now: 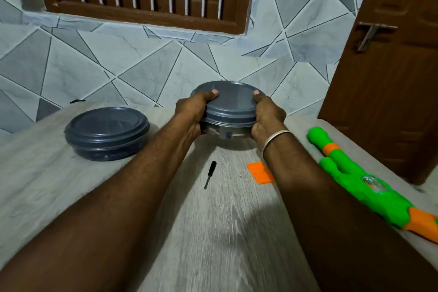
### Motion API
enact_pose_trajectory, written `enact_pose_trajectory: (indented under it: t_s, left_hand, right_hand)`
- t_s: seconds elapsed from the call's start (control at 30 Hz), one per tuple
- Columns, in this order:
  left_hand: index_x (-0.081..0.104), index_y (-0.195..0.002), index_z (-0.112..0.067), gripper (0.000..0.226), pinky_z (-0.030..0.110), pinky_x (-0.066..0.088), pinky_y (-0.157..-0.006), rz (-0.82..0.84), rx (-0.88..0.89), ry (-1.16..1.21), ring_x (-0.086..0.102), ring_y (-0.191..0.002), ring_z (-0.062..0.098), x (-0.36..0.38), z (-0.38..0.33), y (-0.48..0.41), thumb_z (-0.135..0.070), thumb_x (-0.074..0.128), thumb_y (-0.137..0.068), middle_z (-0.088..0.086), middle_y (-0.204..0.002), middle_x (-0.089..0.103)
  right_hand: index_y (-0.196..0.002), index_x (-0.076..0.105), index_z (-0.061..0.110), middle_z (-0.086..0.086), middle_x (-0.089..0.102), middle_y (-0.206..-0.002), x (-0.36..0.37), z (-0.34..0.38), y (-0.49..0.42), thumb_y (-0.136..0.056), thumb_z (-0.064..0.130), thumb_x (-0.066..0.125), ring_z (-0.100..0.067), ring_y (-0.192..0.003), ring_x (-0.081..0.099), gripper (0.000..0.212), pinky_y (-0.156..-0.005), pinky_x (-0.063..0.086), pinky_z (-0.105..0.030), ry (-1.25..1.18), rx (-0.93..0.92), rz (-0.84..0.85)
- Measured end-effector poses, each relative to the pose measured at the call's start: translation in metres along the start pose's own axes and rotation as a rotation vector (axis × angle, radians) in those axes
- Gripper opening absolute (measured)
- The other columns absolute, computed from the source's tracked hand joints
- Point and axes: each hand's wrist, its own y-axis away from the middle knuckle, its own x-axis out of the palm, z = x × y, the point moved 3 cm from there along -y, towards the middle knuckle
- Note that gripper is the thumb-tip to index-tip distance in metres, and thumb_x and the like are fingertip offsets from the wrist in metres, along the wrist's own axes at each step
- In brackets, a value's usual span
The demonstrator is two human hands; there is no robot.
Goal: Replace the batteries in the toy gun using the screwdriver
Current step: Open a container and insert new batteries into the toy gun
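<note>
A round container with a dark grey lid (pixel 231 104) is at the far middle of the table. My left hand (pixel 193 114) grips its left side and my right hand (pixel 266 116) grips its right side, thumbs on the lid. Batteries show faintly through its clear wall. A small black screwdriver (pixel 210 174) lies on the table between my forearms. An orange battery cover (pixel 260 172) lies beside my right forearm. The green and orange toy gun (pixel 362 182) lies along the table's right edge.
A second round container with a grey lid (pixel 106 134) stands at the left on the grey wood-grain table (pixel 213 232). A tiled wall is close behind, and a brown door (pixel 391 78) stands at the right.
</note>
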Motion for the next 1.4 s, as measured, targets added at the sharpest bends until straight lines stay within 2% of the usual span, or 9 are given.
enact_pose_trajectory:
  t_s: [0.1, 0.17, 0.23, 0.4, 0.77, 0.9, 1.07, 1.2, 1.4]
  left_hand:
    - [0.065, -0.116, -0.010, 0.051, 0.042, 0.059, -0.055, 0.014, -0.010, -0.021, 0.073, -0.079, 0.032, -0.005, 0.000, -0.001, -0.031, 0.084, -0.074, 0.011, -0.097, 0.075]
    - [0.066, -0.117, -0.012, 0.053, 0.041, 0.059, -0.058, 0.061, -0.005, -0.033, 0.073, -0.080, 0.031, -0.008, -0.005, -0.002, -0.034, 0.084, -0.073, 0.011, -0.098, 0.076]
    - [0.067, -0.121, -0.014, 0.057, 0.041, 0.059, -0.063, 0.121, -0.002, -0.038, 0.073, -0.082, 0.031, -0.010, -0.009, -0.002, -0.040, 0.082, -0.072, 0.010, -0.099, 0.077]
    - [0.073, -0.113, -0.023, 0.046, 0.043, 0.060, -0.073, 0.129, -0.028, 0.100, 0.073, -0.091, 0.029, -0.015, -0.018, -0.005, -0.058, 0.056, -0.089, 0.007, -0.099, 0.079]
    - [0.074, -0.096, -0.017, 0.029, 0.029, 0.054, -0.051, -0.030, 0.012, 0.070, 0.068, -0.058, 0.022, -0.030, -0.009, -0.016, -0.042, 0.069, -0.082, 0.003, -0.072, 0.072]
    - [0.074, -0.099, -0.018, 0.028, 0.033, 0.056, -0.064, -0.004, 0.066, 0.105, 0.070, -0.072, 0.025, -0.032, -0.008, -0.023, -0.041, 0.062, -0.090, 0.004, -0.083, 0.075]
    - [0.072, -0.106, -0.011, 0.032, 0.034, 0.059, -0.070, -0.104, 0.130, 0.080, 0.072, -0.079, 0.023, -0.037, 0.007, -0.037, -0.035, 0.051, -0.102, 0.006, -0.088, 0.076]
    - [0.073, -0.107, -0.008, 0.036, 0.044, 0.060, -0.088, -0.144, 0.120, 0.043, 0.073, -0.092, 0.029, -0.041, 0.018, -0.051, -0.037, 0.052, -0.099, 0.010, -0.097, 0.077]
    - [0.074, -0.102, -0.008, 0.035, 0.051, 0.059, -0.090, -0.172, 0.097, 0.029, 0.074, -0.089, 0.031, -0.052, 0.035, -0.072, -0.036, 0.060, -0.086, 0.009, -0.095, 0.078]
  right_hand:
    - [-0.120, 0.060, 0.009, -0.012, 0.068, -0.110, 0.000, 0.001, -0.001, -0.079, 0.031, 0.074, -0.033, -0.092, 0.067, 0.049, -0.082, 0.059, -0.049, 0.056, 0.033, 0.054]
    - [-0.119, 0.064, 0.015, -0.012, 0.071, -0.112, 0.002, 0.002, -0.021, -0.061, 0.049, 0.075, -0.035, -0.091, 0.070, 0.068, -0.080, 0.059, -0.050, 0.120, 0.093, 0.104]
    - [-0.109, 0.071, 0.019, -0.011, 0.075, -0.105, 0.001, 0.012, -0.026, -0.061, 0.062, 0.069, -0.036, -0.093, 0.071, 0.065, -0.087, 0.056, -0.051, 0.153, 0.166, 0.143]
    - [-0.080, 0.068, 0.017, -0.007, 0.074, -0.094, 0.005, 0.030, -0.008, -0.087, 0.044, 0.059, -0.030, -0.090, 0.069, 0.030, -0.093, 0.055, -0.044, 0.198, 0.162, 0.189]
    - [-0.087, 0.072, 0.013, -0.010, 0.075, -0.099, 0.009, -0.004, -0.028, -0.083, 0.036, 0.064, -0.032, -0.090, 0.069, 0.025, -0.090, 0.056, -0.046, 0.149, 0.145, 0.217]
    - [-0.107, 0.072, 0.008, -0.014, 0.074, -0.106, 0.019, -0.006, -0.037, -0.083, 0.042, 0.057, -0.035, -0.099, 0.068, 0.044, -0.092, 0.054, -0.045, 0.087, 0.140, 0.259]
    - [-0.079, 0.067, 0.008, -0.013, 0.068, -0.084, 0.027, -0.020, -0.049, -0.078, 0.014, 0.054, -0.029, -0.073, 0.062, 0.015, -0.063, 0.050, -0.032, 0.026, 0.046, 0.168]
    - [-0.068, 0.066, 0.008, -0.011, 0.067, -0.078, 0.028, -0.038, -0.058, -0.080, 0.004, 0.055, -0.026, -0.062, 0.060, 0.016, -0.055, 0.049, -0.028, 0.040, 0.040, 0.137]
    - [-0.091, 0.072, 0.003, -0.013, 0.073, -0.095, 0.030, -0.061, -0.068, -0.079, 0.008, 0.055, -0.029, -0.076, 0.066, 0.021, -0.059, 0.053, -0.030, 0.066, 0.069, 0.116]
